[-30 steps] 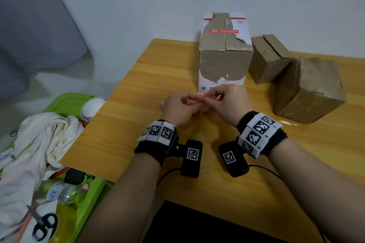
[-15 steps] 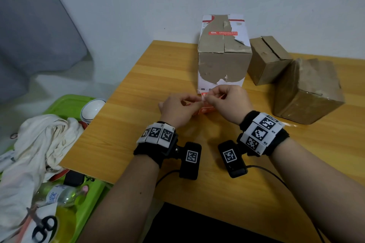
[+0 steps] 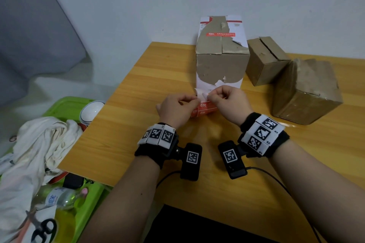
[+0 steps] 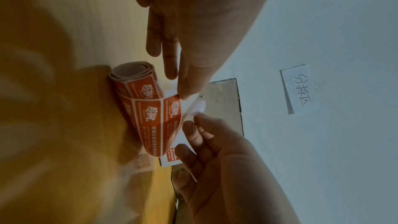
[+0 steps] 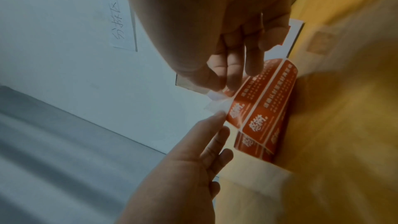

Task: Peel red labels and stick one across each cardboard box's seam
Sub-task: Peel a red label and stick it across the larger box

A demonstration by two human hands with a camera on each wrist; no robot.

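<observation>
A roll of red labels (image 3: 203,109) lies on the wooden table (image 3: 138,124) under my hands. My left hand (image 3: 194,101) and right hand (image 3: 210,96) both pinch its loose end, where a white flap (image 3: 199,92) stands up between the fingertips. In the left wrist view the roll (image 4: 142,101) is partly unrolled; which hand has label and which backing I cannot tell. Behind stands a tall torn box (image 3: 221,65) with a red label (image 3: 220,34) on top. A small box (image 3: 264,61) and a larger box (image 3: 304,92) sit to its right.
Left of the table's edge a green tray (image 3: 65,106) holds a white bowl (image 3: 90,110), a crumpled cloth (image 3: 39,144), a bottle (image 3: 57,197) and scissors (image 3: 43,231). A handwritten paper note (image 4: 298,89) is stuck on the wall behind the boxes.
Both hands have lifted slightly and drawn a little apart. The white flap between the fingertips has grown, and more of the red roll shows beneath them.
</observation>
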